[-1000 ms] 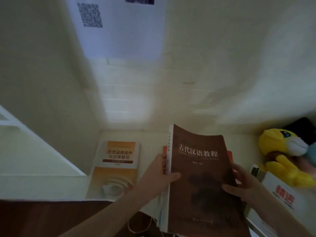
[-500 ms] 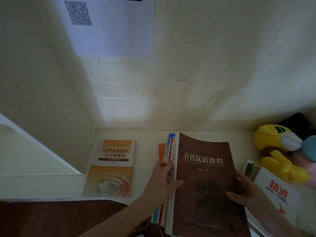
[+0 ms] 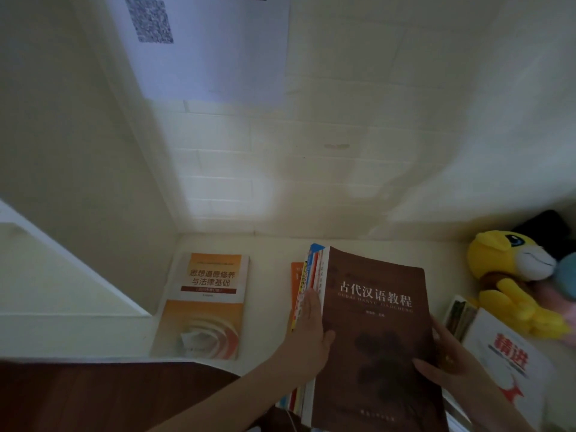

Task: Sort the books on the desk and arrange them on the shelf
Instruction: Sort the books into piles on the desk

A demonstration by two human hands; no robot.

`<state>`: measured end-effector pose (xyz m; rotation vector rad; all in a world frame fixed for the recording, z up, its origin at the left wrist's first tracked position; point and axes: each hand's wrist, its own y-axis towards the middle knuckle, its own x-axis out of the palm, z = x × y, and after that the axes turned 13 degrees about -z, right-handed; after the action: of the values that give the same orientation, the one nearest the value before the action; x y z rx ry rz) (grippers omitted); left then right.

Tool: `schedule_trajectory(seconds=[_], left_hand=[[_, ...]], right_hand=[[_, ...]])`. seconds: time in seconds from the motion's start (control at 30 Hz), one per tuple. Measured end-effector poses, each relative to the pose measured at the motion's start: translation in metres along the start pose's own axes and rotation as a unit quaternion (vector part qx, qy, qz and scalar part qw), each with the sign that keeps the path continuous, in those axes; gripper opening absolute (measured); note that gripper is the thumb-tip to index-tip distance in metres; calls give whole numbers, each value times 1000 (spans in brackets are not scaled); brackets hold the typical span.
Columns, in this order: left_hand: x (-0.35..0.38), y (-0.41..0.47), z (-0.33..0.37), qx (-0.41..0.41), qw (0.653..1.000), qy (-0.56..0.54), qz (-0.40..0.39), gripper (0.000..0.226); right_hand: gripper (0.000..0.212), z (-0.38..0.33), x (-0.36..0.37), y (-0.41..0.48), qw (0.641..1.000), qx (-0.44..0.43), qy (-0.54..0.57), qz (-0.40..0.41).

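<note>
Head camera view, looking forward and down into a pale alcove with a tiled back wall.

Both hands hold one bundle of books at lower centre. On top is a brown book (image 3: 377, 338) with white Chinese characters on its cover. Pressed against its left side are several thinner books with coloured spines (image 3: 307, 275) in blue, red and yellow.

The left hand (image 3: 311, 335) grips the bundle's left edge, with its thumb on the brown cover and its fingers along the spines. The right hand (image 3: 448, 360) grips the right edge, with its thumb on the cover and its fingers curled beneath.

The far end of the bundle reaches over the pale shelf (image 3: 271, 254). Whether it touches the shelf cannot be told.

To the left, well apart from the bundle, an orange book (image 3: 205, 304) lies flat on the shelf, close to the side wall. To the right, just beside the right hand, lies a white book with red characters (image 3: 511, 353). Beyond it a yellow plush toy (image 3: 514, 282) sits in the far right corner.

A paper sheet with a QR code (image 3: 202, 48) hangs on the wall above. A dark wooden surface (image 3: 93, 394) fills the lower left.
</note>
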<state>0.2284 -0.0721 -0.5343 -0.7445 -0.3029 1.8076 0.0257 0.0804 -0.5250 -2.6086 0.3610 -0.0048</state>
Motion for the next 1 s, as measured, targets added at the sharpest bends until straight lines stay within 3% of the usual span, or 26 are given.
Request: schedule_trajectory(seconds=[0.03, 0.13, 0.2, 0.33, 0.47, 0.6, 0.7, 0.8, 0.87, 0.93, 1.0], left_hand=[[2, 2, 1, 3, 1000, 1, 3, 77], [11, 10, -1, -1, 1000, -6, 24, 79], [16, 13, -2, -8, 999, -6, 40, 81], [17, 13, -1, -4, 999, -22, 35, 84], [14, 12, 0, -5, 998, -60, 26, 88], [15, 10, -2, 17, 997, -65, 30, 89], [13, 7, -1, 21, 994, -104, 23, 95], [1, -5, 6, 8, 981, -195, 11, 100], [-19, -11, 0, -6, 966, -257, 32, 92], [-51, -15, -23, -34, 966, -234, 105, 90], [-88, -16, -80, -64, 962, -176, 200, 92]], right_hand=[[142, 1, -1, 0, 1000, -7, 4, 4], [95, 5, 2, -1, 999, -23, 16, 40], [85, 7, 5, -3, 999, -7, -5, 43], [84, 6, 6, 0, 998, 3, -9, 60], [115, 5, 9, 1, 999, -5, 12, 37], [87, 11, 7, 5, 999, 10, -3, 52], [103, 13, 7, 6, 999, 20, -23, 45], [98, 7, 12, 11, 996, 50, -71, 31], [93, -10, 15, 20, 985, 76, -129, 89], [95, -37, 25, 28, 944, 6, -269, 190], [95, -67, 49, 35, 926, -91, -315, 186]])
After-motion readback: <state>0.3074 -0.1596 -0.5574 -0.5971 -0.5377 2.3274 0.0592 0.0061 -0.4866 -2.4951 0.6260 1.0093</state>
